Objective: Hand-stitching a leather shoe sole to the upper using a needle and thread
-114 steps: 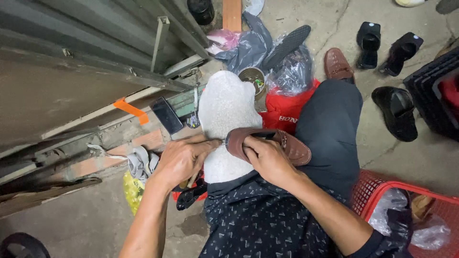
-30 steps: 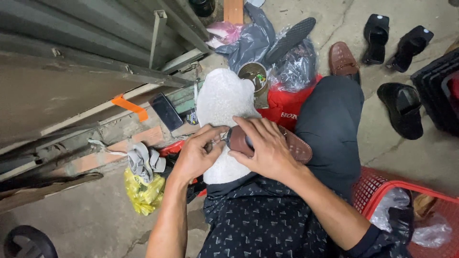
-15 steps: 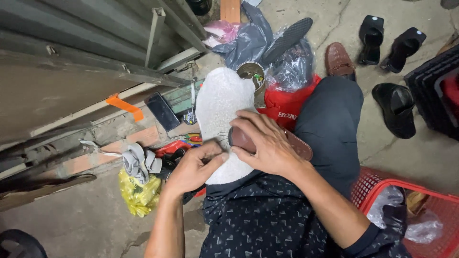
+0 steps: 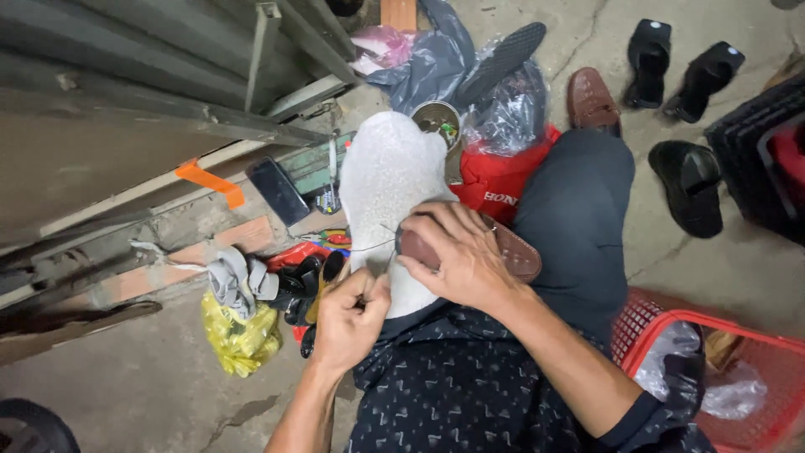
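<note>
On his lap, left hand (image 4: 348, 315) has pulled back, pinching the thread (image 4: 369, 248) taut, while right hand (image 4: 457, 256) stays clamped on the shoe (image 4: 511, 252), so that stitch looks drawn through.

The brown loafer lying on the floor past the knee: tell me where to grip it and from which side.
Grip the brown loafer by the rim of its opening, coming from above. It sits sole-down with the opening facing up and bare floor around it, so fingers can hook inside.
</note>
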